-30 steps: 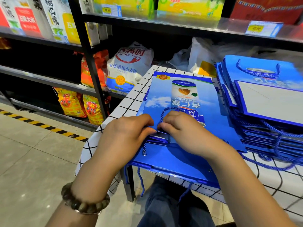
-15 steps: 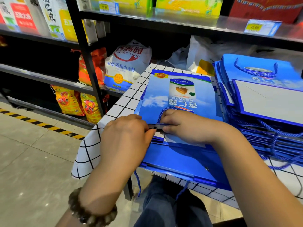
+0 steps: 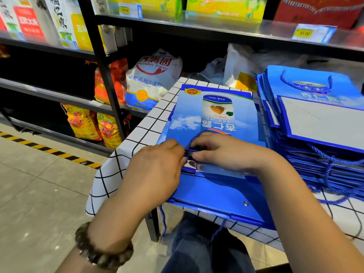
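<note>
Blue cord handle (image 3: 192, 137) was pinched by left hand (image 3: 157, 168) and right hand (image 3: 224, 154), drawn tighter together than a second earlier, paper bag (image 3: 216, 119) flat under the grip on the bench (image 3: 137, 146), so handle fitting looked underway.

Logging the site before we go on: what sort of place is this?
Likely a grocery shop: a price tag on a metal shelf, with a flour sack and yellow sacks stocked below.
</note>
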Available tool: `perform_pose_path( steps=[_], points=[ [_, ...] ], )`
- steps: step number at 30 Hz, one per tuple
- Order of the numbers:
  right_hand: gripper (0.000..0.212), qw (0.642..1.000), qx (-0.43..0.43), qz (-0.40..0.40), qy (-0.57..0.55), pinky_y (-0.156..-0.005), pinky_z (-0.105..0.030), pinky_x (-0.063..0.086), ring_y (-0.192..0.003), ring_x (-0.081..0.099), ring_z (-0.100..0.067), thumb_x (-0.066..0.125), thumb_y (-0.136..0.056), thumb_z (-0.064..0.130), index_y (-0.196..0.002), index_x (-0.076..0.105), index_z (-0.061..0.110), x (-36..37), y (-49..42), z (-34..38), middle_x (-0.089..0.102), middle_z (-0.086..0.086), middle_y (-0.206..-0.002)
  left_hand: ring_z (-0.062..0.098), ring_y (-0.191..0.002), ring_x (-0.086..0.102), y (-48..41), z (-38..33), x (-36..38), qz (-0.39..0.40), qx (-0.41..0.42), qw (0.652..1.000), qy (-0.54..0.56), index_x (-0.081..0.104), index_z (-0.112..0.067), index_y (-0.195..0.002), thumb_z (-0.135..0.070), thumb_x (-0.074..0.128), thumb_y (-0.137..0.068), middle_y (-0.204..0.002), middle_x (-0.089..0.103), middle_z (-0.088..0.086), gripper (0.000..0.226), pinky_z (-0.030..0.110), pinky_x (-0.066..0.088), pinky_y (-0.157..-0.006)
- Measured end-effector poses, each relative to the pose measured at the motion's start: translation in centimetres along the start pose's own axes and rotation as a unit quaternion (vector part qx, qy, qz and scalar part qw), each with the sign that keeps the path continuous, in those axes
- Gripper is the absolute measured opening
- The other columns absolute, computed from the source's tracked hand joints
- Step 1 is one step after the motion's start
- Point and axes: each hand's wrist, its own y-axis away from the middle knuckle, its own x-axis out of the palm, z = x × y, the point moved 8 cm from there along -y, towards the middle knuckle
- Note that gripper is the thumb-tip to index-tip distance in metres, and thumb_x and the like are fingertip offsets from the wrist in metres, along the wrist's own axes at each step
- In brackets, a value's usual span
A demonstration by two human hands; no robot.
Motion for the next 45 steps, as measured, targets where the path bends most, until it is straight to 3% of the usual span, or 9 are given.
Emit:
perform_pose_path(
  steps=[5, 13, 20, 25, 29, 32, 36, 41, 45],
  points=[
    [0.037, 0.985, 0.081, -0.125, -0.088, -0.062, -0.028, 0.038, -0.059, 0.044, -0.012, 0.061, -0.083, 0.039, -0.072, 0.063, 0.004, -0.6, -0.7, -1.0, 0.052, -0.004, -0.061, 0.016, -0.06, 0.061, 0.6, 0.2, 0.1, 0.002, 0.023, 0.996, 0.08, 0.054, -0.027, -0.067, -0.044, 0.04, -0.079, -0.077, 0.063, -0.009, 0.026, 0.03, 0.043, -0.044],
    [0.037, 0.963, 0.124, -0.231, 0.059, -0.065, -0.033, 0.042, -0.078, 0.054, -0.027, 0.054, -0.088, 0.034, -0.058, 0.047, 0.015, -1.3, -0.3, -1.8, 0.054, -0.006, -0.067, 0.011, -0.086, 0.058, 1.0, 1.3, 0.0, -0.04, -0.067, 0.984, 0.158, 0.048, -0.031, -0.09, -0.034, 0.059, -0.084, -0.089, 0.062, -0.013, 0.013, 0.031, 0.047, -0.07],
    [0.061, 0.977, 0.001, -0.073, 0.2, -0.112, -0.026, 0.022, -0.135, 0.028, -0.006, 0.054, -0.082, 0.055, -0.137, 0.039, 0.033, 0.7, 4.2, -1.0, 0.031, 0.014, -0.148, 0.002, -0.074, 0.055, 0.8, 2.9, -0.2, -0.042, -0.085, 0.973, 0.211, 0.06, -0.032, -0.073, -0.053, 0.057, -0.073, -0.071, 0.061, -0.017, 0.022, 0.026, 0.045, -0.06],
    [0.044, 0.936, -0.04, -0.156, 0.312, -0.09, -0.033, 0.041, -0.123, 0.045, -0.018, 0.044, -0.09, 0.013, -0.131, 0.038, 0.03, 1.0, 5.6, -0.3, 0.044, 0.007, -0.139, -0.001, -0.079, 0.059, 0.4, 1.9, -0.7, -0.004, -0.058, 0.938, 0.342, 0.062, -0.039, -0.081, -0.062, 0.05, -0.054, -0.077, 0.065, -0.022, 0.038, 0.011, 0.042, -0.062],
    [0.03, 0.947, -0.041, -0.226, 0.222, -0.076, -0.037, 0.048, -0.103, 0.057, -0.026, 0.033, -0.088, 0.035, -0.117, 0.031, 0.043, -1.6, 7.2, -0.7, 0.063, 0.004, -0.114, -0.01, -0.1, 0.056, 0.8, 2.9, -1.0, 0.067, -0.056, 0.853, 0.514, 0.065, -0.044, -0.093, -0.041, 0.066, -0.034, -0.099, 0.067, -0.024, 0.06, 0.002, 0.041, -0.075],
    [0.018, 0.971, -0.074, -0.205, 0.104, -0.071, -0.029, 0.047, -0.083, 0.059, -0.008, 0.037, -0.083, 0.04, -0.099, 0.04, 0.047, -3.3, 8.0, -0.6, 0.063, 0.018, -0.089, -0.021, -0.116, 0.038, 0.0, 3.4, -1.2, 0.064, -0.029, 0.9, 0.431, 0.036, -0.066, -0.119, -0.057, 0.073, -0.034, -0.12, 0.051, -0.037, 0.093, 0.007, 0.039, -0.088],
    [0.017, 0.979, -0.087, -0.184, -0.01, -0.067, -0.015, 0.043, -0.08, 0.057, 0.0, 0.048, -0.081, 0.031, -0.09, 0.052, 0.046, -4.6, 9.3, -0.5, 0.062, 0.023, -0.086, -0.015, -0.116, 0.04, -1.5, 2.7, -0.9, 0.088, -0.009, 0.912, 0.4, 0.043, -0.067, -0.113, -0.054, 0.062, -0.043, -0.12, 0.051, -0.034, 0.073, 0.005, 0.037, -0.088],
    [0.028, 0.973, -0.069, -0.205, -0.079, -0.078, -0.045, 0.048, -0.085, 0.061, -0.02, 0.048, -0.076, 0.046, -0.096, 0.057, 0.028, -5.4, 9.8, -1.4, 0.065, -0.001, -0.092, -0.012, -0.117, 0.041, -0.6, 2.5, -1.2, 0.185, 0.013, 0.882, 0.433, 0.046, -0.065, -0.11, -0.04, 0.077, -0.039, -0.115, 0.049, -0.039, 0.081, 0.014, 0.036, -0.098],
    [0.015, 0.968, -0.081, -0.23, -0.062, -0.071, -0.025, 0.047, -0.075, 0.059, -0.005, 0.054, -0.075, 0.035, -0.09, 0.057, 0.033, -5.5, 9.9, -0.6, 0.065, 0.009, -0.084, 0.006, -0.094, 0.06, -1.4, 1.7, -0.8, 0.106, 0.031, 0.892, 0.438, 0.065, -0.035, -0.098, -0.025, 0.063, -0.072, -0.1, 0.067, -0.012, 0.028, 0.025, 0.049, -0.077]
  ],
)
